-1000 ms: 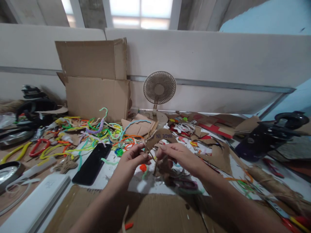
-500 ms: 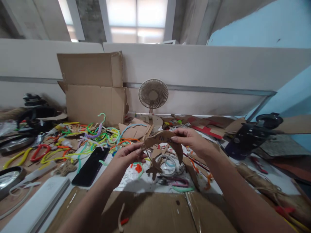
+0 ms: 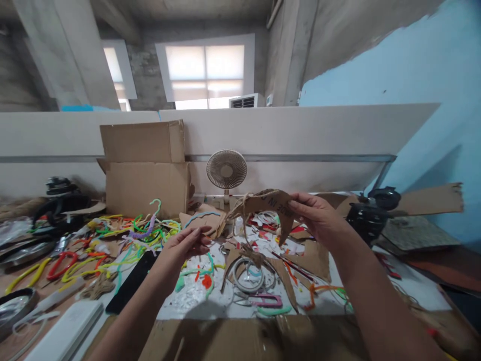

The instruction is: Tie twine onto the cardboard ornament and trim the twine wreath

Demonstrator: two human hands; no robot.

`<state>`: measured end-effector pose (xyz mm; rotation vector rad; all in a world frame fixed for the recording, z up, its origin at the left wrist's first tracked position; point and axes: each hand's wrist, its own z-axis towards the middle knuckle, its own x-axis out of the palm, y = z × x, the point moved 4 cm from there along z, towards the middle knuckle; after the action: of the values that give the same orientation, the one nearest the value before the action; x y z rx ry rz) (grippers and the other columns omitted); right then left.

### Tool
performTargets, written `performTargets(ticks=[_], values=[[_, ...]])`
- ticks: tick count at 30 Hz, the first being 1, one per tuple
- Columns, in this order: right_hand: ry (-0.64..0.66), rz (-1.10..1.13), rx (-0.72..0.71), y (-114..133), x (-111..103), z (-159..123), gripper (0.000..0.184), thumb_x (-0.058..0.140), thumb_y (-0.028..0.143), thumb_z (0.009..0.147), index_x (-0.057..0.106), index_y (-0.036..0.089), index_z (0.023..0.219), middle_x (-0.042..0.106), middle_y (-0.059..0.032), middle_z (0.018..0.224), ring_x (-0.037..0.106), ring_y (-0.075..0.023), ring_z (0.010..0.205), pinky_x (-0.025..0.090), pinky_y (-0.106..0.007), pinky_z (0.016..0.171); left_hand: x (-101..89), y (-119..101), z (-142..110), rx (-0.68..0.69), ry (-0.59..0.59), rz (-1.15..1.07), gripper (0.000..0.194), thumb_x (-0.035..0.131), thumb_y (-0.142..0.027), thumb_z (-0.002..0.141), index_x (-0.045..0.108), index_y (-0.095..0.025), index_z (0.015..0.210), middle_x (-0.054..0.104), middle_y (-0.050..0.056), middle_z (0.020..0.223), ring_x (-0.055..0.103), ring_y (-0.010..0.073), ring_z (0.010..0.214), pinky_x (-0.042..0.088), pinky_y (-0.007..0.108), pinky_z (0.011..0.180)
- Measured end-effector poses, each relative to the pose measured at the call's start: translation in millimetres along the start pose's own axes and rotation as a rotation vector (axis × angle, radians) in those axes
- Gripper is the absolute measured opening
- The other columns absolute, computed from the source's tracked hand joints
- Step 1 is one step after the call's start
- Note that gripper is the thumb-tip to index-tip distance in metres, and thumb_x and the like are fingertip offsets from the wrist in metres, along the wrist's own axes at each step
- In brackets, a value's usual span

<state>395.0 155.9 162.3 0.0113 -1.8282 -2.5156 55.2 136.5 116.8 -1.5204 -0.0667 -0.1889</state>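
My right hand (image 3: 313,215) pinches a curved, crescent-like cardboard cutout (image 3: 265,202) with printed letters by its right end, holding it above the table. Twine (image 3: 244,200) is wound round its left part, and a small cardboard star (image 3: 256,257) dangles from it on a string. My left hand (image 3: 191,243) is off to the left, apart from the cutout, its fingers loosely bent and nothing visible in them. Beneath the cutout lie a white ring-shaped roll (image 3: 248,276) and pink-handled scissors (image 3: 266,300).
Tangled pipe cleaners (image 3: 145,228), a black phone (image 3: 130,283) and a white box (image 3: 69,328) lie to the left. A small fan (image 3: 226,169) and a cardboard box (image 3: 146,188) stand at the back. At the right is a dark container (image 3: 368,220). Cardboard (image 3: 210,338) covers the front edge.
My left hand has let go of the twine-wrapped end and drawn back left. My right hand still holds the cutout, now raised slightly and tilted. The view has tipped upward.
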Motion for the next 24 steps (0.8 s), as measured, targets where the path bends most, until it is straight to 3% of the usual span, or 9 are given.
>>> performTargets(ticks=[5, 10, 13, 18, 24], values=[[0.056, 0.039, -0.019, 1.6, -0.2, -0.5, 0.049, 0.094, 0.063, 0.067, 0.080, 0.023, 0.091, 0.072, -0.0024, 0.085, 0.058, -0.0203, 0.076, 0.042, -0.033, 0.070, 20.0, -5.1, 4.9, 0.050, 0.062, -0.007, 0.048, 0.094, -0.055, 0.072, 0.086, -0.020, 0.105, 0.081, 0.006, 0.087, 0.074, 0.0185, 0.079, 0.058, 0.030, 0.081], [0.191, 0.071, -0.024, -1.9, 10.2, -1.1, 0.048, 0.092, 0.064, 0.071, 0.078, 0.022, 0.092, 0.072, -0.0013, 0.085, 0.060, -0.0196, 0.077, 0.045, -0.033, 0.073, 54.0, -2.6, 9.6, 0.074, 0.215, 0.021, 0.041, 0.086, -0.053, 0.083, 0.085, -0.024, 0.111, 0.083, 0.011, 0.115, 0.074, 0.0278, 0.111, 0.055, 0.035, 0.094], [0.270, 0.057, -0.018, -5.6, 13.6, -0.9, 0.050, 0.092, 0.065, 0.071, 0.077, 0.021, 0.090, 0.070, 0.0000, 0.080, 0.058, -0.0176, 0.073, 0.044, -0.032, 0.072, 73.7, -0.9, 5.6, 0.026, 0.335, 0.008, 0.040, 0.083, -0.055, 0.083, 0.084, -0.026, 0.111, 0.082, 0.010, 0.120, 0.072, 0.0309, 0.121, 0.052, 0.039, 0.100], [0.318, -0.042, -0.032, -12.4, 9.1, 1.8, 0.048, 0.089, 0.067, 0.075, 0.078, 0.022, 0.090, 0.068, 0.0005, 0.079, 0.054, -0.0165, 0.071, 0.044, -0.031, 0.070, 90.6, -1.6, -3.6, -0.083, 0.542, -0.036, 0.047, 0.079, -0.066, 0.084, 0.085, -0.025, 0.105, 0.081, 0.008, 0.098, 0.075, 0.0256, 0.095, 0.053, 0.037, 0.093], [0.317, -0.090, -0.019, -19.5, 1.5, 7.5, 0.048, 0.088, 0.067, 0.076, 0.078, 0.022, 0.091, 0.067, -0.0001, 0.079, 0.054, -0.0163, 0.070, 0.044, -0.031, 0.066, 77.3, -9.1, 2.6, -0.072, 0.442, 0.017, 0.035, 0.093, -0.055, 0.073, 0.081, -0.023, 0.084, 0.074, 0.004, 0.082, 0.062, 0.0172, 0.072, 0.048, 0.029, 0.074]])
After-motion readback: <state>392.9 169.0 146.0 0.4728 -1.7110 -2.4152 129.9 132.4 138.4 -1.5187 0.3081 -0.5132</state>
